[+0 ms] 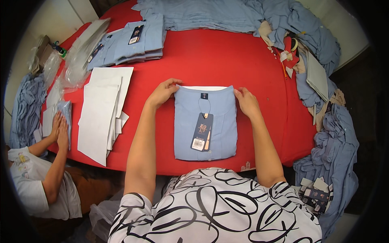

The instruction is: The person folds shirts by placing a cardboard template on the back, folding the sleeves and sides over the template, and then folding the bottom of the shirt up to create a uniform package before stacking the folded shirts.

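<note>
A light blue folded shirt (223,135) lies flat on the red-covered table right before me, its neckline facing away. At its far left corner, my left hand (163,93) pinches the edge between thumb and fingers. The far right corner is gripped likewise by my right hand (248,104). Between the two hands, a strip of white card (202,88) peeks out behind the neckline. A dark blue hang tag (202,131) with a barcode label rests on the shirt front, its loop running up toward the dark neck label (204,96).
White card sheets (97,117) lie stacked to my left. Beyond them sit tagged folded shirts (139,42) and clear plastic bags (83,50). Blue garments (210,16) line the far edge and heap up at right, near loose tags (318,194). A co-worker's hands (60,131) press a packed shirt at far left.
</note>
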Demonstrator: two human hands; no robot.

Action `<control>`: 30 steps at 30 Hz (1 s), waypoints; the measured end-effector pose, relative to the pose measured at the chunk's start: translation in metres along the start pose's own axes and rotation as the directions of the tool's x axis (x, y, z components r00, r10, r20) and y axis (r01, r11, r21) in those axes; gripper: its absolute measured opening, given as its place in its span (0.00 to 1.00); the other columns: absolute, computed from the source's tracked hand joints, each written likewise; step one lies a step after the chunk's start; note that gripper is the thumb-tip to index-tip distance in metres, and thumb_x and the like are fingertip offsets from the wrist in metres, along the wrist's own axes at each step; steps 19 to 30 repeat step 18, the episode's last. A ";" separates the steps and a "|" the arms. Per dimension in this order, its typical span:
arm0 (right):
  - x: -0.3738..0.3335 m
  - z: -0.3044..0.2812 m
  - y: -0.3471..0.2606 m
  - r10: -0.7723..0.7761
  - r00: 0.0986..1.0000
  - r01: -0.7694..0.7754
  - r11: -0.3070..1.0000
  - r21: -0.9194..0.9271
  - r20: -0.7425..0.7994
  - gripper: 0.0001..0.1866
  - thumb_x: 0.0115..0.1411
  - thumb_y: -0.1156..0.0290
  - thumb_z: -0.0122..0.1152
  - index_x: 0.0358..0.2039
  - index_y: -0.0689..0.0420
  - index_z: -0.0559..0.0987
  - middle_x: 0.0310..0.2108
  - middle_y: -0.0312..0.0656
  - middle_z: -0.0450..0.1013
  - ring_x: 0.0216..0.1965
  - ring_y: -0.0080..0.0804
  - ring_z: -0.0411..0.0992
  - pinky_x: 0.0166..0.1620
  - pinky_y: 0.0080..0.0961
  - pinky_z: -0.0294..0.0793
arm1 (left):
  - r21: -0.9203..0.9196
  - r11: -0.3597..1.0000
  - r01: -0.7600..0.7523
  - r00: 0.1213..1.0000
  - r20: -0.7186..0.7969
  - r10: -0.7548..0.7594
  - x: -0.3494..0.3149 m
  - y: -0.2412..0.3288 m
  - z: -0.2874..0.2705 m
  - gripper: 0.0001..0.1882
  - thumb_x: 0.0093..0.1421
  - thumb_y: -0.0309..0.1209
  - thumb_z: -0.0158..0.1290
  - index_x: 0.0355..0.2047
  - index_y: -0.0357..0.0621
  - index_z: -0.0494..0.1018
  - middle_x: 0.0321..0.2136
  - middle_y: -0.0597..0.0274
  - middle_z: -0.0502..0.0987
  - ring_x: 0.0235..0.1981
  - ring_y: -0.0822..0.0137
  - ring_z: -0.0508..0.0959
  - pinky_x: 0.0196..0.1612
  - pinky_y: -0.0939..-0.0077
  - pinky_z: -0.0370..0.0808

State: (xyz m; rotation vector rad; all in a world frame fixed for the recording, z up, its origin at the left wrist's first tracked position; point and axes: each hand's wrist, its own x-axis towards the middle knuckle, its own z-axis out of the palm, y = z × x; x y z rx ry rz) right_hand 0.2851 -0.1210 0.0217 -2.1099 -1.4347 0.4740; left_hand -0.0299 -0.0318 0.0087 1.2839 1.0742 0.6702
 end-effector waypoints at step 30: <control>0.035 -0.009 -0.017 -0.204 0.879 -0.119 0.781 0.613 0.431 0.25 0.60 0.68 0.62 0.55 0.56 0.65 0.30 0.41 0.75 0.33 0.26 0.71 0.35 0.29 0.72 | 0.474 0.865 -0.162 0.912 -0.263 0.315 -0.023 0.003 0.020 0.11 0.63 0.24 0.51 0.46 0.38 0.74 0.42 0.45 0.78 0.48 0.55 0.78 0.52 0.65 0.72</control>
